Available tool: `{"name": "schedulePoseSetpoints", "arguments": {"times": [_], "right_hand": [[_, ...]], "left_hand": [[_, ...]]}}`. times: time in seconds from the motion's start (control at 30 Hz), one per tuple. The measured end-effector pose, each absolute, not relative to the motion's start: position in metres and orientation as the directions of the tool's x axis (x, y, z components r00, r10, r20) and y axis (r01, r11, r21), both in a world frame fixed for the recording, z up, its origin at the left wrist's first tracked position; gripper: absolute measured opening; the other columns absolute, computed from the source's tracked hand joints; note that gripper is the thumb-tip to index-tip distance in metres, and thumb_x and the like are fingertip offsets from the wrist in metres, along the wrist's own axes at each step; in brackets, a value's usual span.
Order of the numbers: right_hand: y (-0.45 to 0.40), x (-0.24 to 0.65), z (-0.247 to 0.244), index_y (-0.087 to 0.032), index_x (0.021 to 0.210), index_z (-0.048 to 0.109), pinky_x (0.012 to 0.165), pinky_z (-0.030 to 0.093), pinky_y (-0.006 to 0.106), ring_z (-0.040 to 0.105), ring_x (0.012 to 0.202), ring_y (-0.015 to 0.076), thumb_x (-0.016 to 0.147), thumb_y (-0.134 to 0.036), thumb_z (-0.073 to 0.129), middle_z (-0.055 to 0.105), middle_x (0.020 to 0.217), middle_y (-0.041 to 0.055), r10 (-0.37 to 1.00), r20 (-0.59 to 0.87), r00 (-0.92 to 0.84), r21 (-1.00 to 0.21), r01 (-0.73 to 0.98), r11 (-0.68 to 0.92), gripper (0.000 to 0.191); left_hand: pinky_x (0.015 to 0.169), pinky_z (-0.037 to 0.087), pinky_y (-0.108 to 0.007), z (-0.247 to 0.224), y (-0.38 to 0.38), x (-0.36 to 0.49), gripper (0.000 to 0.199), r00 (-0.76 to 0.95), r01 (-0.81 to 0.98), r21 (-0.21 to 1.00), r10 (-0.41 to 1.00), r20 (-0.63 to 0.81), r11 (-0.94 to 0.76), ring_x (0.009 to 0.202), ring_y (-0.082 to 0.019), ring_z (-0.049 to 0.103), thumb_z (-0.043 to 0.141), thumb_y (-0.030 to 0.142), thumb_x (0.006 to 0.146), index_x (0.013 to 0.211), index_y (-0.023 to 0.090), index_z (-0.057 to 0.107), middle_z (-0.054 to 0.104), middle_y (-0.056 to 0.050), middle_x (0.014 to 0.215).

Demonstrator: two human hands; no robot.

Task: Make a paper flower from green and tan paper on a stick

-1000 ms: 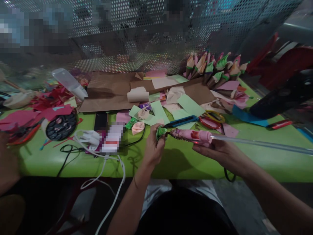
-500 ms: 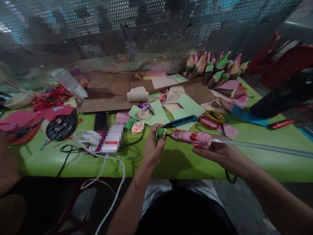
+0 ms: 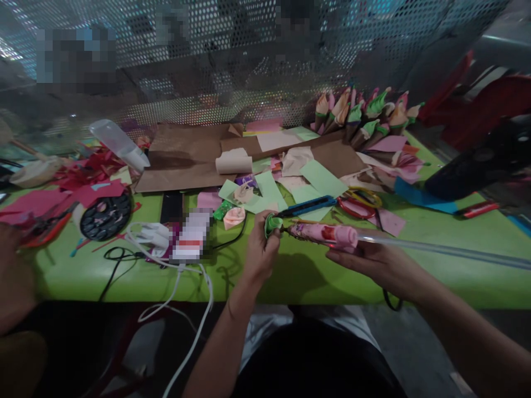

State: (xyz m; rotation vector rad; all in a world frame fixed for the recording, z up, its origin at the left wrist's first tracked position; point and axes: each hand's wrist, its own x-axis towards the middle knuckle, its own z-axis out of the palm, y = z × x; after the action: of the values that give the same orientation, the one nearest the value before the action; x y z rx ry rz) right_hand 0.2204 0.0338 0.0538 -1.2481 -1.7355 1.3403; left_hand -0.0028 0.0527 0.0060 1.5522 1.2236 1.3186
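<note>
My left hand [image 3: 265, 246] is closed around a green rolled paper flower [image 3: 272, 223], its spiral facing up. In my right hand [image 3: 373, 260] is a hot glue gun [image 3: 321, 232] with a pink wrapped body; a long clear glue stick [image 3: 440, 250] runs out of its back to the right. The dark nozzle points left and sits right at the edge of the green flower; whether it touches cannot be made out. Just beyond my hands lie a blue utility knife [image 3: 307, 207] and red-handled scissors [image 3: 355, 208]. My right fingers are partly hidden behind the glue gun.
Finished paper cones [image 3: 369, 110] stand at the back right. Brown paper [image 3: 186, 155] and green paper sheets [image 3: 323, 177] cover the table's middle. A phone [image 3: 191, 237] with white cables lies left, near a plastic bottle [image 3: 118, 143]. Another person's hand [image 3: 14, 271] rests at the far left.
Both hands, the paper flower and the glue gun stay practically in place. The view has shifted very slightly.
</note>
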Motion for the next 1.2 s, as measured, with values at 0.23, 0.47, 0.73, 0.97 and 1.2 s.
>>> {"name": "schedulePoseSetpoints", "arguments": {"times": [0.23, 0.47, 0.73, 0.97, 1.2], "right_hand": [[0.035, 0.219, 0.055, -0.027, 0.123, 0.071, 0.109, 0.049, 0.052, 0.066, 0.119, 0.0327, 0.084, -0.058, 0.07, 0.072, 0.127, 0.0085, 0.927, -0.072, -0.369, -0.948, 0.315, 0.052, 0.05], [0.035, 0.221, 0.053, -0.027, 0.126, 0.069, 0.113, 0.045, 0.053, 0.063, 0.123, 0.0329, 0.084, -0.056, 0.07, 0.069, 0.132, 0.0078, 0.925, -0.073, -0.372, -0.956, 0.289, 0.041, 0.05], [0.035, 0.219, 0.059, -0.027, 0.118, 0.072, 0.108, 0.049, 0.051, 0.066, 0.116, 0.0324, 0.083, -0.059, 0.07, 0.073, 0.123, 0.0084, 0.928, -0.073, -0.366, -0.951, 0.305, 0.046, 0.047], [0.033, 0.24, 0.049, -0.021, 0.08, 0.073, 0.053, 0.049, 0.032, 0.059, 0.063, 0.0201, 0.073, -0.072, 0.071, 0.068, 0.071, 0.0045, 0.975, -0.142, -0.169, -0.932, 0.356, -0.074, 0.051], [0.022, 0.313, 0.031, -0.021, 0.076, 0.063, 0.044, 0.04, 0.025, 0.047, 0.047, 0.0126, 0.07, -0.072, 0.071, 0.052, 0.051, -0.0033, 0.98, -0.039, 0.195, -0.966, 0.244, -0.087, 0.052]], "left_hand": [[0.076, 0.047, -0.029, 0.005, 0.053, -0.003, 0.024, 0.006, 0.198, 0.952, 0.971, 0.237, -0.234, 0.08, -0.017, 0.056, 0.051, 0.03, 0.088, 0.111, 0.024, 0.051, 0.058, -0.002, 0.094], [0.073, 0.045, -0.028, 0.006, 0.053, -0.003, 0.024, 0.012, 0.195, 0.954, 0.973, 0.229, -0.227, 0.078, -0.016, 0.054, 0.049, 0.03, 0.089, 0.112, 0.024, 0.051, 0.058, -0.002, 0.093], [0.071, 0.044, -0.028, 0.003, 0.054, -0.003, 0.024, -0.003, 0.175, 0.959, 0.974, 0.228, -0.224, 0.075, -0.015, 0.052, 0.05, 0.029, 0.089, 0.112, 0.024, 0.052, 0.056, -0.001, 0.089], [0.077, 0.047, -0.03, -0.003, 0.055, -0.005, 0.026, 0.005, 0.13, 0.973, 0.982, 0.191, -0.19, 0.08, -0.016, 0.057, 0.05, 0.033, 0.091, 0.115, 0.024, 0.054, 0.06, -0.002, 0.09], [0.083, 0.044, -0.03, -0.006, 0.062, -0.008, 0.029, -0.059, 0.07, 0.987, 0.987, 0.146, -0.142, 0.087, -0.017, 0.055, 0.056, 0.035, 0.085, 0.111, 0.022, 0.06, 0.06, -0.003, 0.098]]}}
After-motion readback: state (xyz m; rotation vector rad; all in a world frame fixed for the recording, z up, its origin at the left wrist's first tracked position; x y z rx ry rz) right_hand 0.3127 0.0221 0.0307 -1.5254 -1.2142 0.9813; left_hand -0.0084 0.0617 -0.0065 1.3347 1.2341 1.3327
